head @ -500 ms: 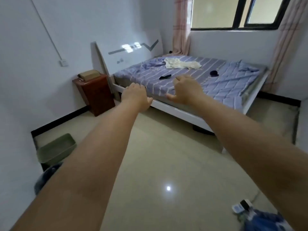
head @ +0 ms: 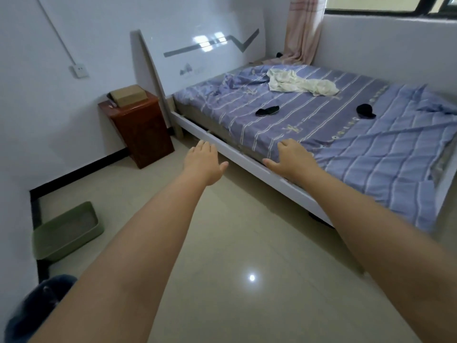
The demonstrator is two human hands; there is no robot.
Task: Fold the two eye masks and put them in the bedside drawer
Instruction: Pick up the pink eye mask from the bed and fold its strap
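Both hands are empty, fingers spread and palms down, held out ahead as the person nears the bed; that reads as an approach, not a grasp. The left hand hangs over the floor just short of the frame, the right hand over the bed's near edge. One mask lies flat beyond and between the hands, the other mask bunched further off to the right. The cabinet, beyond and left of the left hand, probably holds the drawer.

Glossy tiled floor, striped cloth bedsheet, polished wooden bedside cabinet.
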